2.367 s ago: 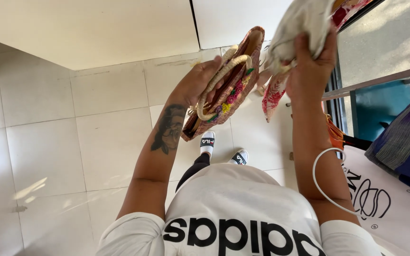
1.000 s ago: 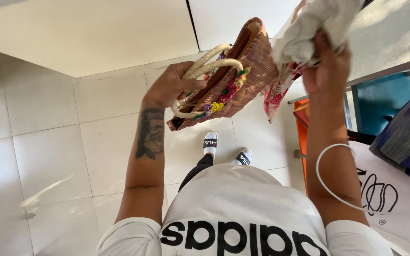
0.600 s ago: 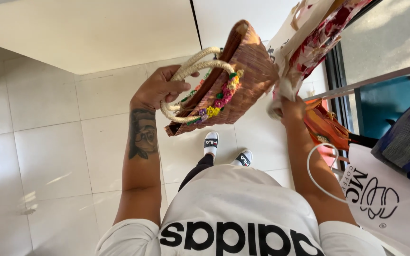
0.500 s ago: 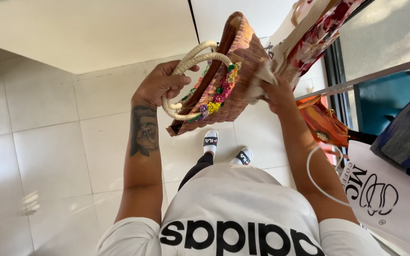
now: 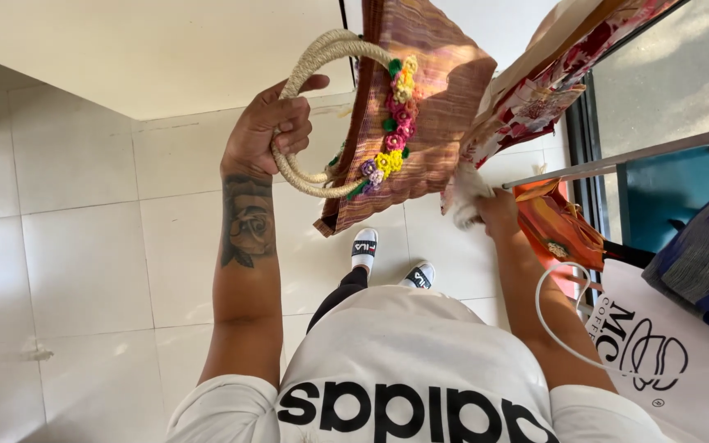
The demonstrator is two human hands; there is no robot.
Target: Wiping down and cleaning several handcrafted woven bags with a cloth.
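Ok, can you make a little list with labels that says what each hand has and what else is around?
Left hand: closed on the rope handles of a woven bag
Bag trim: crocheted flowers down its side
Right hand: gripping white cloth, beside the bag
Nearby: floral fabric, orange bag, metal rail, white printed bag
Floor: white tiles
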